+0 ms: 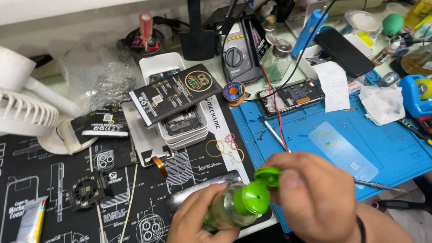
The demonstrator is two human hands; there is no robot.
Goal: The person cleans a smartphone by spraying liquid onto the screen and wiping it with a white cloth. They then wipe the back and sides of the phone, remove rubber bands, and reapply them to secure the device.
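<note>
Left hand [200, 222] grips clear bottle [226, 210] at 6 o'clock above the bench [73, 160]; right hand [309, 195] pinches its open green flip cap [256, 189]. Tilted bottle risks spilling onto black mat [36, 190].

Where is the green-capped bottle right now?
In the head view, the bottle is at bottom centre, held by the left hand while the right hand touches its flip cap.
</note>
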